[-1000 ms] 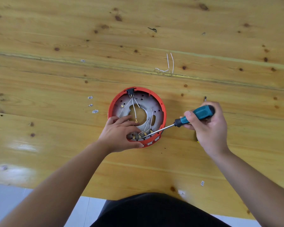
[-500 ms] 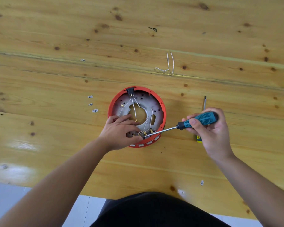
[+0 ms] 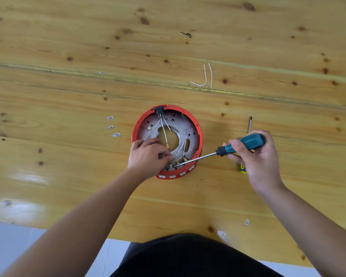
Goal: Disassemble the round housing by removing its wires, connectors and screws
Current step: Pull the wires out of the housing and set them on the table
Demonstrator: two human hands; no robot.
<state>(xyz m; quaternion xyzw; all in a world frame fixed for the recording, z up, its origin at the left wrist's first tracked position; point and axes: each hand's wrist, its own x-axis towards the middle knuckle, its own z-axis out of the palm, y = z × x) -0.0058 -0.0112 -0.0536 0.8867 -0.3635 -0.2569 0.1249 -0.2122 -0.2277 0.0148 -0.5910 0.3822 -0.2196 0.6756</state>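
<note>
Round red housing (image 3: pixel 196 124) at frame centre on wooden counter (image 3: pixel 68 96). Left hand (image 3: pixel 146 156) rests on housing's lower-left rim, fingertips pinched at wire terminals (image 3: pixel 177 162). Right hand (image 3: pixel 256 154), grip clenched on teal screwdriver (image 3: pixel 246 143), tip at lower inner edge. Loose wires (image 3: pixel 205 80) upper right; second screwdriver (image 3: pixel 249 124) behind right hand.

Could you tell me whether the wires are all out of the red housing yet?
Not yet. Several white wires still lie inside the housing, running from its black connector. One loose bundle lies on the table.
</note>
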